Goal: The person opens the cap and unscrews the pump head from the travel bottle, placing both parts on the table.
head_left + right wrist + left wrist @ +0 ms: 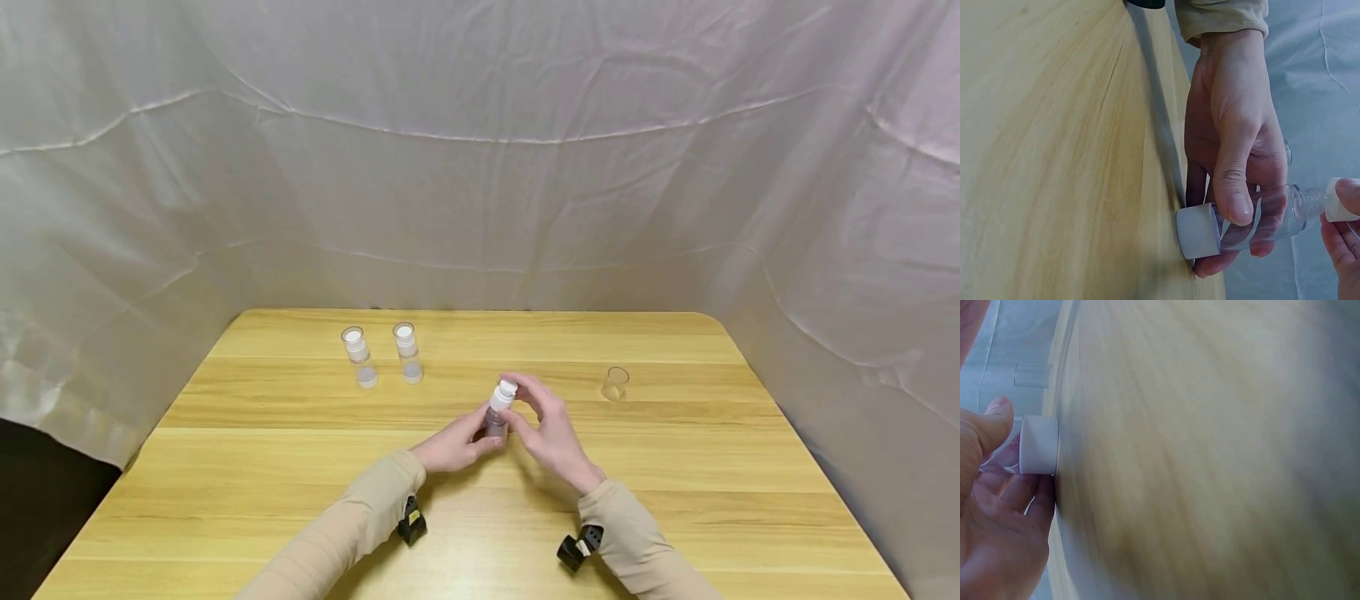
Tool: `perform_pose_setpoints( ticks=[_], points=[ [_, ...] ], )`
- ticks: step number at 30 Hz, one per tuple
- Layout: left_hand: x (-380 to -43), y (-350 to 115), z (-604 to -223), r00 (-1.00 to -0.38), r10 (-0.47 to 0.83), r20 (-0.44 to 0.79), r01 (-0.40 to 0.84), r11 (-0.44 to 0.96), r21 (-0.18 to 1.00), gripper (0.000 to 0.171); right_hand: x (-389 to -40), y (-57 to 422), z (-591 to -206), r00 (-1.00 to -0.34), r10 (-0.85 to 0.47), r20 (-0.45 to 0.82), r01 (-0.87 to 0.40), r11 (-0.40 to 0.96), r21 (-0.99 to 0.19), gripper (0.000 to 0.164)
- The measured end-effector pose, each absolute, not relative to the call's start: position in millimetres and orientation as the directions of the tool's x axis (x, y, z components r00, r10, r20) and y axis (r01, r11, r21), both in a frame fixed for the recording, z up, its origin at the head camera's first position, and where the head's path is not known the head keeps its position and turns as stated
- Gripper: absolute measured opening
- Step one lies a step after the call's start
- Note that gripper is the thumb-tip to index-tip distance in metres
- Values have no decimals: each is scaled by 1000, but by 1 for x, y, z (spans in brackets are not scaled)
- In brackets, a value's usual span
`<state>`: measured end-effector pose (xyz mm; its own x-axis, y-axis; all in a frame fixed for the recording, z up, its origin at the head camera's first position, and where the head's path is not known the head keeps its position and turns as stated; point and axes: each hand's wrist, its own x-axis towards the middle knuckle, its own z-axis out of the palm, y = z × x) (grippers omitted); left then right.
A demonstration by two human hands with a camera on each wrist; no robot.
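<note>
Near the middle of the table, my left hand [453, 443] grips the clear body of a small pump bottle [1279, 219], thumb on one side and fingers on the other. The bottle stands upright with its white base [1039, 445] at the tabletop. My right hand [551, 429] pinches the white pump top [1333, 205] between thumb and fingers. A clear threaded neck shows between body and top in the right wrist view. Off to the right stands a clear, open-rimmed cap [615, 385], apart from both hands.
Two similar bottles, one at the left [360, 360] and another beside it [408, 355], stand at the back left with clear caps over their white tops. The wooden table [300, 492] ends at grey fabric walls [480, 200] at the back and sides.
</note>
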<state>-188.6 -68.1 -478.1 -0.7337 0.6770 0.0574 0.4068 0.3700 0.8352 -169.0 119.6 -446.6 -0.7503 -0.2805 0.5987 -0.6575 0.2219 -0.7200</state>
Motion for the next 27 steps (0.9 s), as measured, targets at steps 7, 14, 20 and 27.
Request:
perform_pose_setpoints(
  ticks=[7,14,20,27],
  points=[
    [-189,-68,-478,-712,697,86,436,342,832,35,-169,128,-446,-761,-220,610,-646,177,-742,52],
    [-189,-69,-478,-704,706,84,439,339,832,33,-169,140,-450,-784,-178,595,-620,189,-761,52],
    [-189,-68,-479,-703,705,88,440,334,834,33,-170,147,-453,-804,-150,575,-595,189,-781,51],
    [-189,-68,-478,-703,707,84,436,334,836,33,-169,150,-459,-824,-158,544,-567,224,-793,48]
  ],
)
